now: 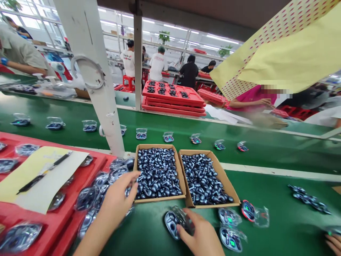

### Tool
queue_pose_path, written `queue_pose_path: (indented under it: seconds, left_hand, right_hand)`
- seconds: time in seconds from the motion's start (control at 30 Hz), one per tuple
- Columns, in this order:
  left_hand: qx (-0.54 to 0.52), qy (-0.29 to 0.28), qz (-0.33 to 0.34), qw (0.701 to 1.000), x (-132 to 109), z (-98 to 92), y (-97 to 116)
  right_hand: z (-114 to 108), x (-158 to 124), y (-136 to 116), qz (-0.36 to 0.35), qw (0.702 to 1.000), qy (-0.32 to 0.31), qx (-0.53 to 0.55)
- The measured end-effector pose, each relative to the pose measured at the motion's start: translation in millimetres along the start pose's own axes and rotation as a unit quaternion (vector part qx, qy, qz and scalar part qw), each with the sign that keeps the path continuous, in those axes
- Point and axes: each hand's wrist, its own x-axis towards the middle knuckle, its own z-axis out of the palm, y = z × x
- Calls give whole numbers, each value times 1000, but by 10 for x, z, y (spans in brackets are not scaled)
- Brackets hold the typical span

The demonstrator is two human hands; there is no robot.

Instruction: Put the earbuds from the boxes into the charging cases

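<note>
My left hand [118, 199] reaches forward with fingers apart, its tips at the near left edge of a cardboard box of dark earbuds [158, 173], over a pile of clear charging cases [98, 192]. My right hand [198, 233] is curled round an open clear charging case [172, 221] on the green table. A second cardboard box of earbuds [205, 179] stands to the right of the first. Three more open cases [230, 227] lie right of my right hand.
A red tray [39, 227] at the left carries paper, a pen and cases. A white post [98, 89] rises behind it. A conveyor belt [266, 149] carries a row of cases. Red trays [173, 97] are stacked beyond. Yellow sheets [287, 53] hang at the upper right. Several people work behind.
</note>
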Motion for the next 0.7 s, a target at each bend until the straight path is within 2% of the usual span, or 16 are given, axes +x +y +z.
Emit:
queue_pose_path:
  seconds: [0.07,0.13,0.2,0.27,0.33,0.4,0.57,0.7]
  left_hand:
    - [66,-65,-13,996,317,46,-3]
    - [134,-136,1,982,595,183,26]
    - [169,-174,6,970,791,349,62]
    - [178,-189,2,966,894,475,82]
    - [181,-200,7,963,922,526,76]
    - [173,-203,24,963,907,504,47]
    - [143,-178,47,972,804,323,-1]
    - [102,-162,46,980,617,156,132]
  right_hand:
    - [-187,23,57,6,1000,28,7]
    - [-364,166,121,8,997,73,0]
    - [-479,421,197,6,993,109,-50]
    - [-503,704,273,-8,985,100,-143]
    - [-450,918,327,-2,975,73,-208]
    - [-366,1018,348,12,971,62,-230]
    - [-271,1011,320,27,968,55,-242]
    - [-275,1073,256,40,965,55,-253]
